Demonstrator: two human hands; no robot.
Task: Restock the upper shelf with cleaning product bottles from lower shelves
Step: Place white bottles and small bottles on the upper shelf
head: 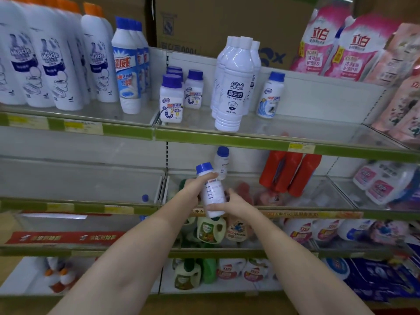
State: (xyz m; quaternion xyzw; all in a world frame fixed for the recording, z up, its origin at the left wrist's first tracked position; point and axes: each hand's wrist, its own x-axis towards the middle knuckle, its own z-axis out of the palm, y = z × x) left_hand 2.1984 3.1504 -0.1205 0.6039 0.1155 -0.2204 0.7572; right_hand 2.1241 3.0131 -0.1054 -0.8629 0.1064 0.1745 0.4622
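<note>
Hands (211,198) grip one blue-capped bottle (210,192) (tilted) — below upper shelf (227,138)

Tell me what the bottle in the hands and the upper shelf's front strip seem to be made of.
Held bottle: likely opaque white plastic with a slight sheen and a ribbed blue plastic cap. Both the left hand and the right hand grip it. Upper shelf: green front strip, looks like painted metal or plastic; I cannot tell which.

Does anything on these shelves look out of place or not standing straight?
Yes. On the upper shelf, one small blue-capped bottle stands alone right of the tall white bottles, apart from its matching group on their left. Nothing looks spilled or broken.
</note>
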